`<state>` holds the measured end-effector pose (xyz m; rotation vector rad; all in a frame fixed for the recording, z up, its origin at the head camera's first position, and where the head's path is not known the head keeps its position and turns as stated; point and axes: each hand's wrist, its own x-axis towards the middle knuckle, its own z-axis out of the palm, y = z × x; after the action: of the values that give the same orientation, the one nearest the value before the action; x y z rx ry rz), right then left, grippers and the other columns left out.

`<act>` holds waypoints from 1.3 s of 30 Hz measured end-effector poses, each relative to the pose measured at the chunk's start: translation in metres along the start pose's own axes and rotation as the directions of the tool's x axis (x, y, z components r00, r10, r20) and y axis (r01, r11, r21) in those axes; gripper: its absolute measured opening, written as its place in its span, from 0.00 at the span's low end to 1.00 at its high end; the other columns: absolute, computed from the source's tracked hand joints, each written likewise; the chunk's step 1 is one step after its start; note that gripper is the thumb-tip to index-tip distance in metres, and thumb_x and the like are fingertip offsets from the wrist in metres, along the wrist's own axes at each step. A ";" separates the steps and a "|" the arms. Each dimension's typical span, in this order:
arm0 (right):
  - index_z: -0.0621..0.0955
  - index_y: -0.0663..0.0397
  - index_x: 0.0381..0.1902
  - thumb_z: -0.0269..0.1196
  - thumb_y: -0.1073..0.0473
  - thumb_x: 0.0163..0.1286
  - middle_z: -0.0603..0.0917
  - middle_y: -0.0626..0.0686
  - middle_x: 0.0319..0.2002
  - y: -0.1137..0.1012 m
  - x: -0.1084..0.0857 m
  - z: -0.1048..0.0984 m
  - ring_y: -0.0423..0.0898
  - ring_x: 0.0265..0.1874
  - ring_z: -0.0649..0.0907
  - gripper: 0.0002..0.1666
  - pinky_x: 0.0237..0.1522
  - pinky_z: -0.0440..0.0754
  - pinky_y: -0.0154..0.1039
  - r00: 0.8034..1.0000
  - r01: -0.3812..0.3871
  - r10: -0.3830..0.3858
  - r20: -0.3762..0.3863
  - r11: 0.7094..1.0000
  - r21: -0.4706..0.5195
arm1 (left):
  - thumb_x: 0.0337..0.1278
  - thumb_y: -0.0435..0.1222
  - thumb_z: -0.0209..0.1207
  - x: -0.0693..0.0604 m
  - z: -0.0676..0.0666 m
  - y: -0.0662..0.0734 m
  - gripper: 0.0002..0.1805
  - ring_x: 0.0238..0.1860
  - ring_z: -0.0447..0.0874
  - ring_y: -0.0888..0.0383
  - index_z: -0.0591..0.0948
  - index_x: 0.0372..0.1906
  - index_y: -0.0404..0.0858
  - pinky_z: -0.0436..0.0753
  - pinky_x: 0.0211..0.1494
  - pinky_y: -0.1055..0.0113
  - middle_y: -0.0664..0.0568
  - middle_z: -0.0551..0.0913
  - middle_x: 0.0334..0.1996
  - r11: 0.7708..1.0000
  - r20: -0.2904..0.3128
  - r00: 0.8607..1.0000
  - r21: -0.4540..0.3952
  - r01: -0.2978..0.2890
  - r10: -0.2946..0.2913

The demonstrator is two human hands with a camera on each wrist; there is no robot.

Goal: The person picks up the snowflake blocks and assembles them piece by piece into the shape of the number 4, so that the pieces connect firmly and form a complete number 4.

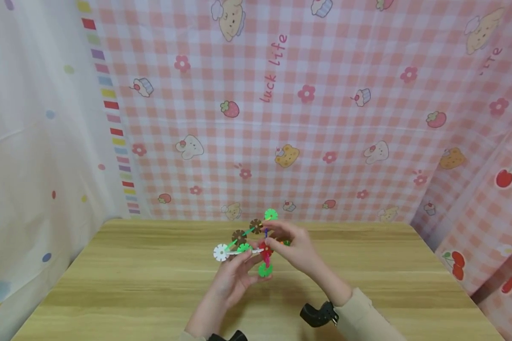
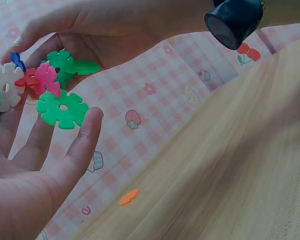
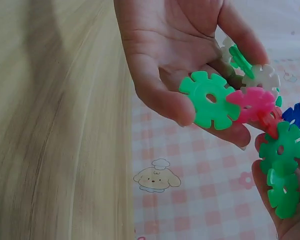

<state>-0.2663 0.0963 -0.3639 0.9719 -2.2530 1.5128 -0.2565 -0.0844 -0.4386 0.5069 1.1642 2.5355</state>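
An assembly of notched plastic snowflake discs is held above the table between both hands. In the head view my left hand (image 1: 237,279) grips it from below, near a white disc (image 1: 221,252) and a lower green disc (image 1: 265,270). Brown discs (image 1: 239,237) run up along its far side to a green disc (image 1: 271,214). My right hand (image 1: 296,244) reaches in from the right and pinches a blue disc (image 1: 266,233) above a red disc (image 1: 266,248). In the right wrist view a pink disc (image 3: 252,104) joins green and red ones. Fingers partly cover the assembly.
A wooden table (image 1: 153,284) lies below the hands. On it, a loose orange disc (image 2: 128,197) shows in the left wrist view. A pink checked cloth (image 1: 256,142) hangs behind, and a white curtain (image 1: 38,142) on the left. Each wrist wears a black device (image 1: 318,314).
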 end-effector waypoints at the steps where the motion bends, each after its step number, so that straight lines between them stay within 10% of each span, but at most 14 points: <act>1: 0.80 0.70 0.50 0.62 0.74 0.63 0.85 0.63 0.41 0.002 0.000 0.000 0.54 0.34 0.85 0.17 0.37 0.83 0.46 1.000 0.024 -0.024 0.001 1.000 -0.010 | 0.73 0.34 0.44 0.000 0.000 0.000 0.13 0.63 0.69 0.47 0.79 0.47 0.46 0.66 0.58 0.32 0.51 0.77 0.61 1.000 -0.006 1.000 0.000 0.000 0.000; 15: 0.73 0.58 0.62 0.69 0.77 0.51 0.81 0.54 0.53 0.046 -0.002 -0.008 0.49 0.46 0.82 0.39 0.47 0.81 0.51 0.935 0.311 -0.289 0.203 0.947 -0.086 | 0.73 0.34 0.44 0.000 0.001 0.000 0.12 0.62 0.69 0.44 0.79 0.42 0.45 0.72 0.55 0.37 0.47 0.72 0.64 1.000 -0.044 0.999 0.000 -0.005 0.005; 39: 0.73 0.69 0.59 0.74 0.76 0.45 0.83 0.62 0.48 0.050 -0.004 -0.005 0.54 0.41 0.85 0.40 0.42 0.84 0.46 0.907 0.416 -0.399 0.133 0.897 -0.148 | 0.74 0.35 0.44 -0.001 0.003 0.000 0.12 0.63 0.69 0.45 0.79 0.45 0.45 0.74 0.55 0.40 0.49 0.71 0.66 0.998 -0.050 0.998 -0.055 0.024 -0.027</act>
<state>-0.2970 0.1143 -0.4000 1.3852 -2.0284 1.0899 -0.2544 -0.0831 -0.4372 0.4138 1.1086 2.5642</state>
